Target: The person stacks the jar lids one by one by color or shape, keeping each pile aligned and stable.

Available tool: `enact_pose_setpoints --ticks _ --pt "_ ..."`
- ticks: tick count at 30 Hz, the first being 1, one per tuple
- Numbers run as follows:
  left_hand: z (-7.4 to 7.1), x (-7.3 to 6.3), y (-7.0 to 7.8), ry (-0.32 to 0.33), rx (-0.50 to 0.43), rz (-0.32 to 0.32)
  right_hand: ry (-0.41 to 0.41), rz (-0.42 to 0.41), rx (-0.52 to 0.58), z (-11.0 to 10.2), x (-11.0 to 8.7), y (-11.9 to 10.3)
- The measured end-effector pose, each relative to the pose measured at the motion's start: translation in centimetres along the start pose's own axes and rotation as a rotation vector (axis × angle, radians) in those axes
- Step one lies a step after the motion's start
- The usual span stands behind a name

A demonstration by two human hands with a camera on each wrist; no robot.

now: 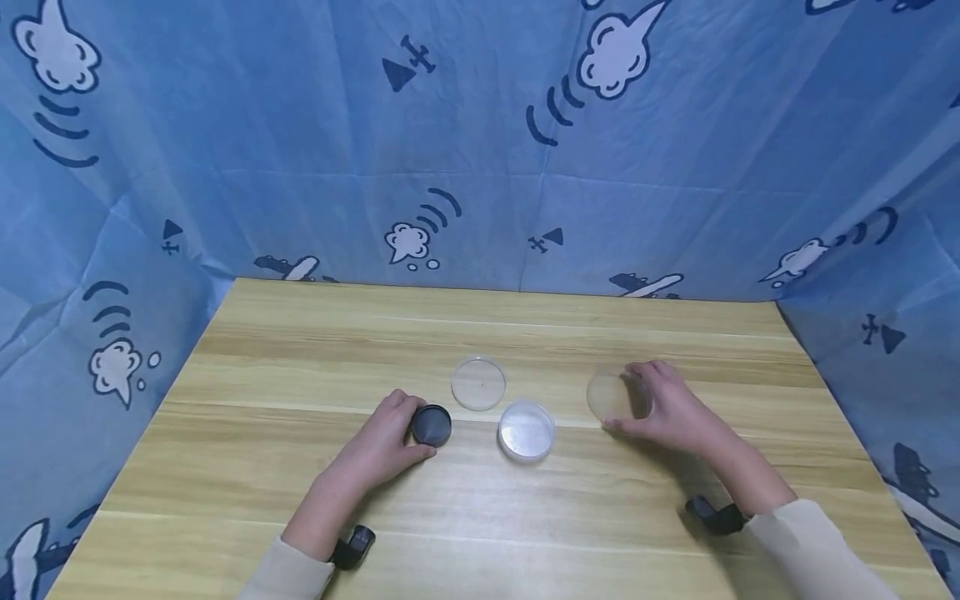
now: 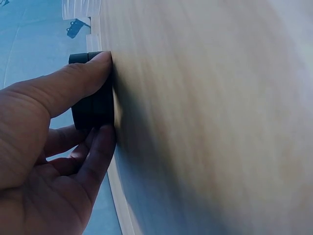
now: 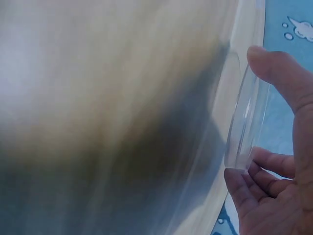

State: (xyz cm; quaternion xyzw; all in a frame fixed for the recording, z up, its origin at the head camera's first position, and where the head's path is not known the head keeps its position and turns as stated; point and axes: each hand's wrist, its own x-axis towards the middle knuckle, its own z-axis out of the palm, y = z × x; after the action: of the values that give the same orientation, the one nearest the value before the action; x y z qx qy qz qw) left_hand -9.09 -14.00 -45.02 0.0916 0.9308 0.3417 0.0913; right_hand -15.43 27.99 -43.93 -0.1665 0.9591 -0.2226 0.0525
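My left hand (image 1: pixel 384 443) grips a small black round container (image 1: pixel 432 426) by its sides, thumb on the near side and fingers on the far side. In the left wrist view the container (image 2: pixel 93 105) shows a seam around its wall and sits right at the wooden surface. To the right, my right hand (image 1: pixel 670 414) holds a clear shallow round dish (image 1: pixel 602 397) by its rim. The right wrist view shows this dish (image 3: pixel 240 125) tilted close over the table, pinched between thumb and fingertips.
Between the hands stands a clear, taller round container (image 1: pixel 527 430) with a whitish top. Just behind it a flat clear disc-like dish (image 1: pixel 478 383) lies on the wooden table (image 1: pixel 360 333). Blue patterned cloth (image 1: pixel 480 125) hangs behind and along both sides.
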Motion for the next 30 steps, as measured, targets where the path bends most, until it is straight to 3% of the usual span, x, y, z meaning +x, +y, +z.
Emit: enact_pose_setpoints --ticks 16,30 --pt "0.1 0.1 -0.1 0.01 0.001 0.005 0.04 -0.076 -0.011 1.3 -3.3 -1.6" --pt "0.1 -0.1 0.0 0.012 0.007 0.014 0.052 -0.065 -0.015 1.6 -4.7 -1.7"
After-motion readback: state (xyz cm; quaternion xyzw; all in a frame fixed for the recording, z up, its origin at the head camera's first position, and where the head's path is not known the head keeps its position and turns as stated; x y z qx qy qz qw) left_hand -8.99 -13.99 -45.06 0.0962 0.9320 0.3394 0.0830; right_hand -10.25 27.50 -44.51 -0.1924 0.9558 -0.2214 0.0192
